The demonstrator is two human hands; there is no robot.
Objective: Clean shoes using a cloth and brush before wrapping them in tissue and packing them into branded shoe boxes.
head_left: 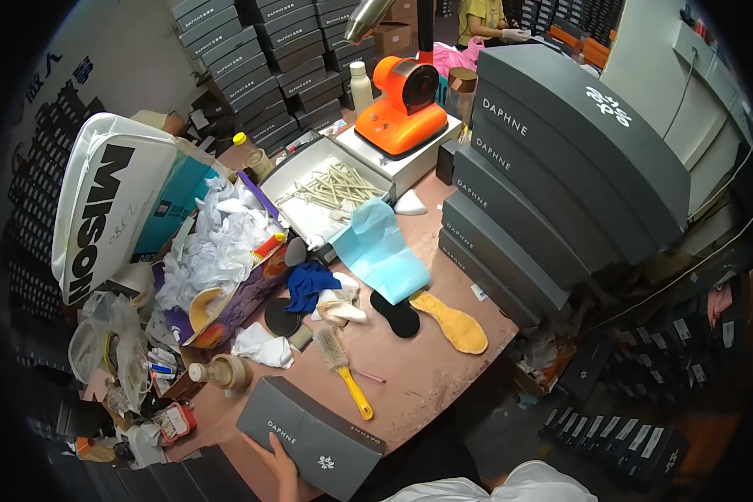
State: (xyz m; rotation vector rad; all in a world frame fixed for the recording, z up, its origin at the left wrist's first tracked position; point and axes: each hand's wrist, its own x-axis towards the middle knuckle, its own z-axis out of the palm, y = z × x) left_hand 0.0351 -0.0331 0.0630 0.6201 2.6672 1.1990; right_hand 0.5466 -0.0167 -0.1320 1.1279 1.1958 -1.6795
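Observation:
A dark grey shoebox (pixel 326 427), lid on, is tilted at the table's near edge. My left hand (pixel 278 465) grips its left end, with the thumb and fingers against the side. My right hand does not show; white clothing is at the lower edge. Beyond the box lies a brush (pixel 356 389) with a yellow handle and pale bristles, beside a thin pink stick (pixel 368 376). Farther off are a yellow insole (pixel 450 323), a black insole-shaped piece (pixel 395 315), a light blue sheet (pixel 379 248) and a crumpled dark blue cloth (pixel 310 285).
Stacked grey shoeboxes (pixel 544 167) stand along the right side. A box of crumpled white paper (pixel 217 234) is at the left, near a bottle (pixel 226 372). A tray of pale sticks (pixel 330 186) and an orange machine (pixel 403 109) are at the back. Another person (pixel 485 21) works beyond.

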